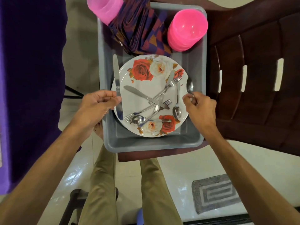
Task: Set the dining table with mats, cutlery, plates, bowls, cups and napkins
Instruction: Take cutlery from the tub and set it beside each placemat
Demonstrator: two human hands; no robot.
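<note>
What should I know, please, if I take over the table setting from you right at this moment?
Left hand grips a knife at the plate's left edge. Right hand holds a spoon at the right edge.
Everything sits in the grey tub on a brown chair: floral plate with loose cutlery on it, folded checked napkins, stacked pink bowls, pink cups.
Done: no place setting is visible here.
Left: carry the items to the table and lay them; no mats in view.
</note>
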